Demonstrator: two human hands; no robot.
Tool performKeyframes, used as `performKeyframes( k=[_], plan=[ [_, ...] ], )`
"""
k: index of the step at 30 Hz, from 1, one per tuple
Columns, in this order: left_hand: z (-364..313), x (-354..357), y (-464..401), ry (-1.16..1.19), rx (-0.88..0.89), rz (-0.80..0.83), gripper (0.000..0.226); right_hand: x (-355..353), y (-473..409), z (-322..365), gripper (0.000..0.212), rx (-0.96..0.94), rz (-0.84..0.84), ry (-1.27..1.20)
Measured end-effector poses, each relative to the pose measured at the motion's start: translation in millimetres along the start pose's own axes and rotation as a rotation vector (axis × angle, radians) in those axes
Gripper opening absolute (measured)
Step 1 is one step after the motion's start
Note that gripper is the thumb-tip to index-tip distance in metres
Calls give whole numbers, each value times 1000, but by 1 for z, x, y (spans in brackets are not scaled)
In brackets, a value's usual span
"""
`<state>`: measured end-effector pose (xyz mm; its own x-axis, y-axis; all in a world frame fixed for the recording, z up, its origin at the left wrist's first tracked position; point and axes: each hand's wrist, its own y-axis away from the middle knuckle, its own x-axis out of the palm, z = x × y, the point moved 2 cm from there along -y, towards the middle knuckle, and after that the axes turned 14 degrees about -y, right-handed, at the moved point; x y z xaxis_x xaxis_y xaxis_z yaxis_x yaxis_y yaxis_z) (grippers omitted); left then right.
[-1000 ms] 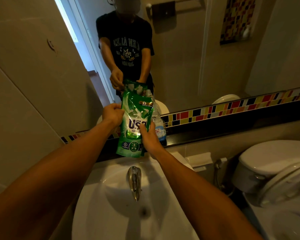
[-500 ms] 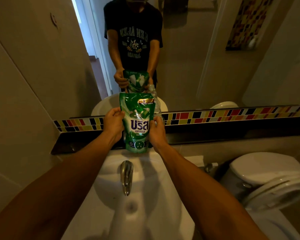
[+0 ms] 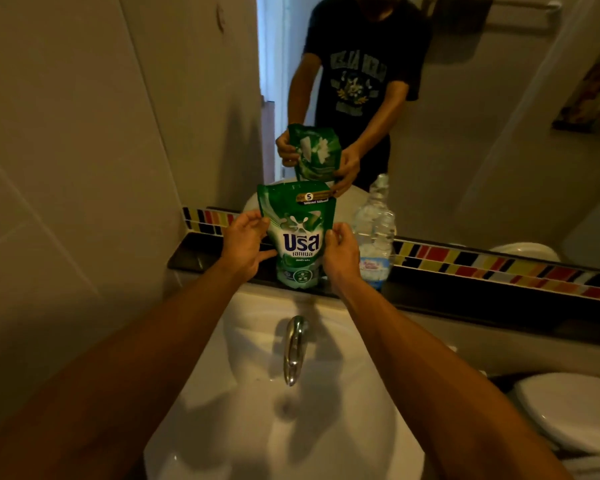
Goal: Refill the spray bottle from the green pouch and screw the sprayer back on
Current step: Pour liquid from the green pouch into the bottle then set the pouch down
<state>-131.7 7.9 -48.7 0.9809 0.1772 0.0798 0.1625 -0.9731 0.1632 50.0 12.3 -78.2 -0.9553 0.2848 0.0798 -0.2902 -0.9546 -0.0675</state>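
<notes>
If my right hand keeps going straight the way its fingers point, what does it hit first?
The right hand points forward and slightly inward at the green pouch, so it would likely meet the pouch's right edge first. The bottle stands just to the right, probably out of that line; depth is uncertain.

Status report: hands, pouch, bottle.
Left hand and right hand open beside upright green pouch on ledge. Bottle right of it, sprayer off. Nothing blocking.

dim bathroom, white sink [image 3: 243,441], mirror [image 3: 482,133], toilet [image 3: 568,410]
</notes>
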Motion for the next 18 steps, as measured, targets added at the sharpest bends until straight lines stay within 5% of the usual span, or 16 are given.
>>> performKeyframes(
  k=[18],
  plan=[
    [-4,-144,-51,26,36,-430,20,193,-29,-52,16,187,295,-111]
  ],
)
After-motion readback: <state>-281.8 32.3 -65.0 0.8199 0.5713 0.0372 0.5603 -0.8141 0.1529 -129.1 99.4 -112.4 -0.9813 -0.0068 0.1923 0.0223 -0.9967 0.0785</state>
